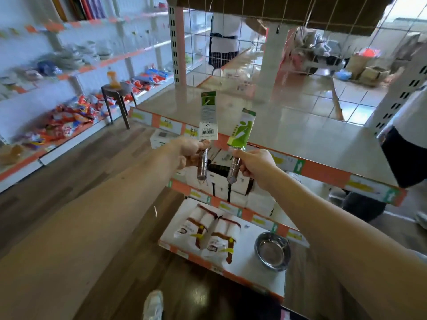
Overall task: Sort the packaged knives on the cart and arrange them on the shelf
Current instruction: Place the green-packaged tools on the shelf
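Gripping pkgd knives (208, 116) (242, 129), L+R hands (190, 154) (257, 165)

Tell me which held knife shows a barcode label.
The left knife, in the left hand; the right knife, in the right hand, shows only green print.

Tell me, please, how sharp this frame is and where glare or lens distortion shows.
Head view: the left knife and right knife are fairly sharp; the snacks at far left are smeared by blur; daylight glares off the shelf top; the wide lens tilts the upright at the right edge.
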Demonstrator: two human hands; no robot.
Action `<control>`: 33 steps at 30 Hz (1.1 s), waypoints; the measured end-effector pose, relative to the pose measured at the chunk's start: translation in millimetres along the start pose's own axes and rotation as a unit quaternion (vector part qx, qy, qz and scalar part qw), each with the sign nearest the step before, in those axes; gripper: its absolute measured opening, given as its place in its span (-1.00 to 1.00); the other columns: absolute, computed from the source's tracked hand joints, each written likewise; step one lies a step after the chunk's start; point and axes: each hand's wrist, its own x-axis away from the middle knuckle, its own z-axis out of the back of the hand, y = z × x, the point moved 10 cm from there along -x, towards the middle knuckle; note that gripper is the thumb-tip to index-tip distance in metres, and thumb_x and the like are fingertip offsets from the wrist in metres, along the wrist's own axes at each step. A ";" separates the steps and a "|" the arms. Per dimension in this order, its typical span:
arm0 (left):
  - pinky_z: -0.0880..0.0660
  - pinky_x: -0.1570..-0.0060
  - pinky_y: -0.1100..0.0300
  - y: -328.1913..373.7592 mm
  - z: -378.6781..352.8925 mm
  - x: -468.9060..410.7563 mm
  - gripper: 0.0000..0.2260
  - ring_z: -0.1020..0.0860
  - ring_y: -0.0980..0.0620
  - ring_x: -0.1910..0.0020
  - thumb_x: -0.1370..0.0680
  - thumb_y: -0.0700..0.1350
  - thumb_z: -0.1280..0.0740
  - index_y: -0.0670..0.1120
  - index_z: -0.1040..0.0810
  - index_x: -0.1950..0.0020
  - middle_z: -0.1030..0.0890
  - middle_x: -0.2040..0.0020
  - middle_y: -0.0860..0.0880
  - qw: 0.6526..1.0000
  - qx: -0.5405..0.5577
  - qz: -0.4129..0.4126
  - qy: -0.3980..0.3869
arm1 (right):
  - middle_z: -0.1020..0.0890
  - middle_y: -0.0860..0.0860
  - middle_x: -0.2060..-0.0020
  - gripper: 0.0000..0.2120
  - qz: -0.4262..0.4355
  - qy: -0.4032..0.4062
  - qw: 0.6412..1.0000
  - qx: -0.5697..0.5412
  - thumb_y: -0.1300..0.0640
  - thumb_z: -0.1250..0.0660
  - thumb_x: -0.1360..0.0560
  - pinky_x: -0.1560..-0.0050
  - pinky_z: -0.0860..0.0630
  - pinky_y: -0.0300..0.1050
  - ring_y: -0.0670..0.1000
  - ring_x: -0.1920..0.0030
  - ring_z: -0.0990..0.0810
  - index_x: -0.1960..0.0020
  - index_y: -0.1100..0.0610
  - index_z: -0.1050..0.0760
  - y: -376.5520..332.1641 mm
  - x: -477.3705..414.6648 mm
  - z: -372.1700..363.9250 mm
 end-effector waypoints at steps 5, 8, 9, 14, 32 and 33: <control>-0.49 0.36 0.24 31.1 44.7 -75.6 -0.76 -0.47 0.08 0.45 -0.60 -0.13 -0.24 -0.15 -0.42 0.26 -0.46 0.42 -0.04 0.999 -0.028 -0.009 -0.020 | -0.47 -0.01 0.53 -0.76 -0.012 0.028 0.999 -0.012 0.03 -0.40 -0.46 0.43 -0.43 -0.28 -0.08 0.53 -0.39 0.31 0.14 -0.52 -31.4 -55.9 -43.6; -0.48 0.36 0.26 57.2 73.4 -115.0 -0.77 -0.52 0.10 0.52 -0.58 -0.17 -0.27 -0.14 -0.41 0.28 -0.52 0.50 -0.02 0.998 -0.054 -0.019 -0.034 | -0.45 -0.05 0.65 -0.73 -0.036 0.051 0.998 -0.031 0.02 -0.42 -0.44 0.54 -0.38 -0.29 -0.08 0.58 -0.37 0.35 0.14 -0.53 -49.8 -89.5 -68.9; -0.47 0.35 0.26 64.9 82.4 -128.7 -0.77 -0.49 0.08 0.47 -0.58 -0.16 -0.27 -0.14 -0.40 0.28 -0.50 0.44 -0.04 0.997 -0.066 -0.020 -0.040 | -0.43 -0.06 0.68 -0.73 -0.041 0.058 0.996 -0.044 0.03 -0.43 -0.44 0.57 -0.35 -0.29 -0.08 0.60 -0.35 0.35 0.15 -0.54 -56.0 -100.7 -77.0; -0.51 0.48 0.32 86.1 110.6 -180.3 -0.80 -0.41 0.09 0.35 -0.60 -0.14 -0.24 -0.12 -0.38 0.22 -0.41 0.30 -0.03 0.991 -0.079 -0.001 -0.104 | -0.48 -0.03 0.61 -0.75 -0.039 0.097 0.994 -0.033 0.06 -0.42 -0.44 0.60 -0.36 -0.36 -0.17 0.69 -0.37 0.35 0.16 -0.55 -84.4 -142.3 -106.9; -0.53 0.19 0.16 109.4 169.1 -271.3 -0.81 -0.49 0.02 0.36 -0.52 -0.16 -0.37 -0.23 -0.50 0.24 -0.52 0.31 -0.11 0.977 -0.181 -0.037 -0.107 | -0.48 0.01 0.49 -0.77 -0.060 0.087 0.994 -0.021 0.11 -0.39 -0.46 0.54 -0.39 -0.36 -0.17 0.63 -0.40 0.34 0.16 -0.50 -119.0 -218.0 -181.1; -0.52 0.24 0.18 108.9 170.9 -270.8 -0.80 -0.49 0.03 0.37 -0.52 -0.15 -0.36 -0.23 -0.50 0.24 -0.51 0.32 -0.11 0.975 -0.188 -0.039 -0.108 | -0.46 0.01 0.50 -0.75 -0.056 0.087 0.994 -0.017 0.11 -0.38 -0.47 0.56 -0.36 -0.36 -0.16 0.65 -0.39 0.36 0.15 -0.48 -120.5 -218.9 -185.6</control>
